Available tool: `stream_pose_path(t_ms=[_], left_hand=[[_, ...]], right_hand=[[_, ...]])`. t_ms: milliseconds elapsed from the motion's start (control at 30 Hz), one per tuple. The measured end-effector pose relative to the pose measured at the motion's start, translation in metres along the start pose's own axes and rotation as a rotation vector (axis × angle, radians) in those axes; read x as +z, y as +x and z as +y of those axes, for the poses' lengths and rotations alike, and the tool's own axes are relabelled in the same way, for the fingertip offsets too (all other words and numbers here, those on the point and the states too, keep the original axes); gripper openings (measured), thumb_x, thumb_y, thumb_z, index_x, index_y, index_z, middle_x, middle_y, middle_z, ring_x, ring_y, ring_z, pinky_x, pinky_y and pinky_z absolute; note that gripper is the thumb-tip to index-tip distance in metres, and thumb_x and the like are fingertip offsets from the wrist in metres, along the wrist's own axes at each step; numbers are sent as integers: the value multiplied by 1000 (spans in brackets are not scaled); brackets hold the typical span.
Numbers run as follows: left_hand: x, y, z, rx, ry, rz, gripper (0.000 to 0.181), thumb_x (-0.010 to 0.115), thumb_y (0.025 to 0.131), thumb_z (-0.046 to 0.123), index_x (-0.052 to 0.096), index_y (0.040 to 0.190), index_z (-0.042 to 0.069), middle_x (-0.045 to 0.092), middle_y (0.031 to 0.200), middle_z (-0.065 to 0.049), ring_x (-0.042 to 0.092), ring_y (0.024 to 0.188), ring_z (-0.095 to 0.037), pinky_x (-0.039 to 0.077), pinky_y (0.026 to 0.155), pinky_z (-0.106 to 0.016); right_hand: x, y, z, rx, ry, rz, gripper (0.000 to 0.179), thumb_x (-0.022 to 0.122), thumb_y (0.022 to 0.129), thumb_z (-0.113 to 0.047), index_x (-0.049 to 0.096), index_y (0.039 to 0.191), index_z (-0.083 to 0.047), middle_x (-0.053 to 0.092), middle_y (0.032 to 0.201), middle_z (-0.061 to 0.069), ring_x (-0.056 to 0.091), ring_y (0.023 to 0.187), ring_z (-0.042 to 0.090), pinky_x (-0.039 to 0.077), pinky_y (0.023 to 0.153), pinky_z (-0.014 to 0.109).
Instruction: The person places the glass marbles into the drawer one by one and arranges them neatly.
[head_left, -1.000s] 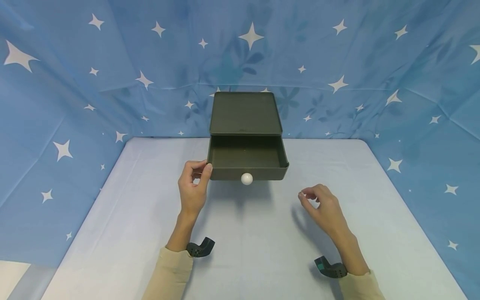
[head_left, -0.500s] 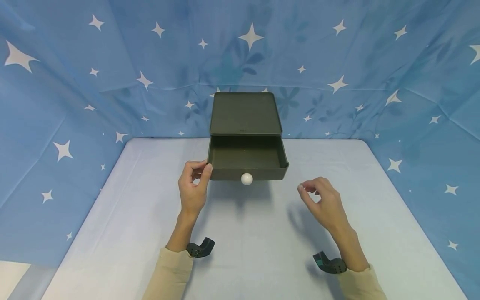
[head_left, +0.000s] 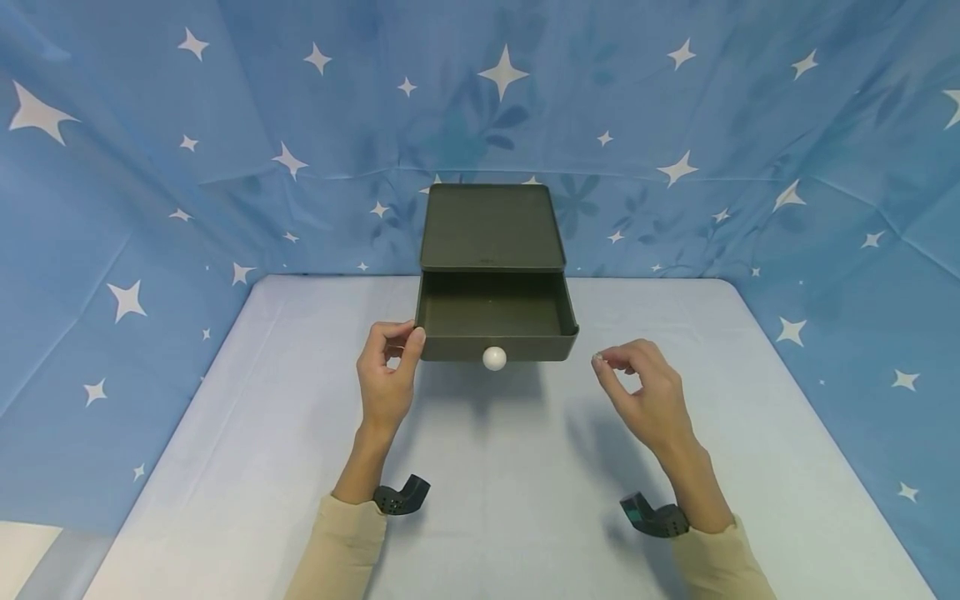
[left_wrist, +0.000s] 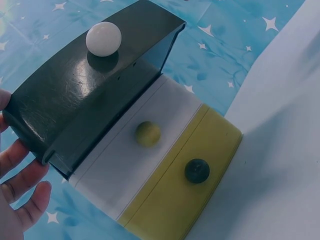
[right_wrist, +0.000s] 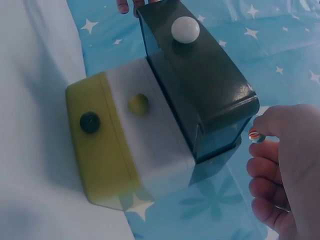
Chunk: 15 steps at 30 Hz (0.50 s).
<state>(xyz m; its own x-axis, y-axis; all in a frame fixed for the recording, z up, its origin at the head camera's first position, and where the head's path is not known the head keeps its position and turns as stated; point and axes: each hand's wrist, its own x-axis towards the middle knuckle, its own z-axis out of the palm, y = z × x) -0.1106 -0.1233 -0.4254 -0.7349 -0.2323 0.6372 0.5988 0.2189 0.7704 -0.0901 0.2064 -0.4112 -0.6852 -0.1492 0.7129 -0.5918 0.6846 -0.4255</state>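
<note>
A small three-drawer box (head_left: 491, 227) stands on the table with its dark green top drawer (head_left: 453, 348) pulled out. White is the knob (head_left: 494, 358) on that drawer's front. My left hand (head_left: 385, 379) grips the drawer's front left corner, thumb at the front and fingers along the side. My right hand (head_left: 651, 400) is raised to the right of the drawer, apart from it. Between its thumb and index finger it pinches a small marble (right_wrist: 255, 135) with red, white and teal stripes. In the head view the marble is barely visible.
Below the pulled-out drawer are a white drawer (left_wrist: 115, 165) with a yellow knob and a yellow drawer (left_wrist: 165, 215) with a dark green knob, both closed. A white table (head_left: 480, 517) lies underneath. Blue star-patterned cloth (head_left: 247, 108) hangs behind and at the sides.
My right hand has moved forward, away from me, and slightly left, nearer the drawer's right front corner, still pinching the marble. The left hand and the drawer have stayed put.
</note>
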Motion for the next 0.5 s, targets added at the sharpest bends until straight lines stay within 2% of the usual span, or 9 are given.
stream_pose_path(t_ms=[300, 500], left_hand=[[0, 0, 2, -14, -3, 6, 16, 65, 92, 0, 63, 108, -5, 65, 95, -16, 60, 87, -4, 47, 74, -18], [0, 0, 2, -14, 1, 1, 16, 65, 93, 0, 64, 108, -4, 64, 95, -17, 60, 87, -3, 47, 75, -18]], right_hand=[[4, 17, -10, -73, 77, 91, 17, 76, 79, 1, 72, 95, -1, 69, 89, 11, 60, 85, 20, 43, 83, 10], [8, 26, -14, -105, 99, 106, 17, 75, 80, 2, 72, 96, 0, 69, 90, 13, 60, 86, 22, 43, 83, 11]])
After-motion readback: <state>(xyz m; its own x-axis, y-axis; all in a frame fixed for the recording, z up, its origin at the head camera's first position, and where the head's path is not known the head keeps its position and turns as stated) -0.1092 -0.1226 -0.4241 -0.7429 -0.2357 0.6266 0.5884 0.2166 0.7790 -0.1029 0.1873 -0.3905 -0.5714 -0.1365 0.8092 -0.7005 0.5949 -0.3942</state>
